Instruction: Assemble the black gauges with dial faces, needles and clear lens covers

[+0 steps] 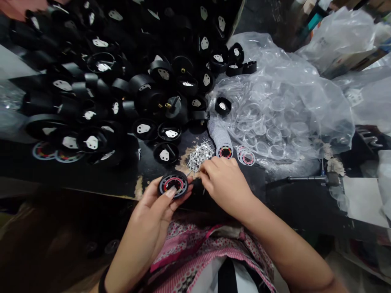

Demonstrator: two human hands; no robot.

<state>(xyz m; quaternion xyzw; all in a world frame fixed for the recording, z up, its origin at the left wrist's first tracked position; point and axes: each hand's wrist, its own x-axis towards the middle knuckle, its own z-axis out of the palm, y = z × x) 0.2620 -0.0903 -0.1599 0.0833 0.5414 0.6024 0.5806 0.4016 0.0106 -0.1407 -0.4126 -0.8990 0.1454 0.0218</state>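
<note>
Left forearm (131, 248) angles up and inward; left hand (157, 207) turned partly palm-up, thumb laid across the top, fingers curled beneath in a grip. Right forearm (284, 240) slants in; right hand (226, 185) back-up, fingers bent, near the left fingertips. From here, can't see whether it pinches anything.

Held dial's markings (173, 181) illegibly small

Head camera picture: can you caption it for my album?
Left hand holding a round black gauge, right hand beside loose silvery pieces.
</note>
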